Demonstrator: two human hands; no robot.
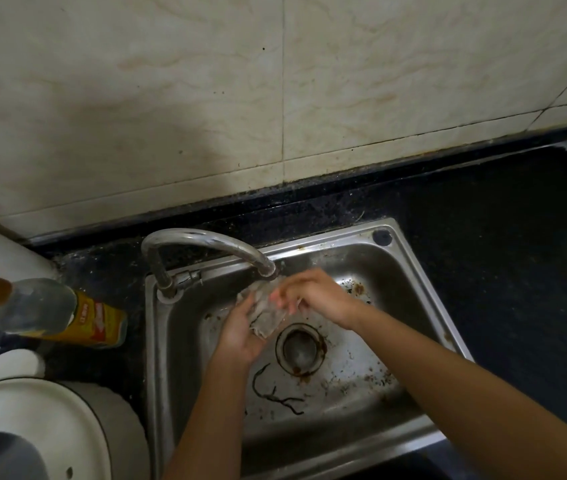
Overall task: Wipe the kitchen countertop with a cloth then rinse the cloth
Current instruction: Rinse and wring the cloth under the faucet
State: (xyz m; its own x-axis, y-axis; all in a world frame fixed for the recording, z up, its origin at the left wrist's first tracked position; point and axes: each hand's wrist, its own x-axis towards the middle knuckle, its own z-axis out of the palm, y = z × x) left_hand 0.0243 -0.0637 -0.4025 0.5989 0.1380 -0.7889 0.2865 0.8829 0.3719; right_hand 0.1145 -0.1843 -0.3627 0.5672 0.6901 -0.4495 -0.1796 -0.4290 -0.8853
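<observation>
Black countertop (504,237) (inset sink (153,358), bottle (63,313))

Cloth (268,315) mostly hidden btwn left hand (237,332) & right hand (316,296); bottle (50,310) label too blurry to read.

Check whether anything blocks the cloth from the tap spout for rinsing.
Nothing visible does. The left hand and right hand hold the cloth right below the tap spout, over the sink, with no object between cloth and spout. Motion blur hides whether water is running.
</observation>
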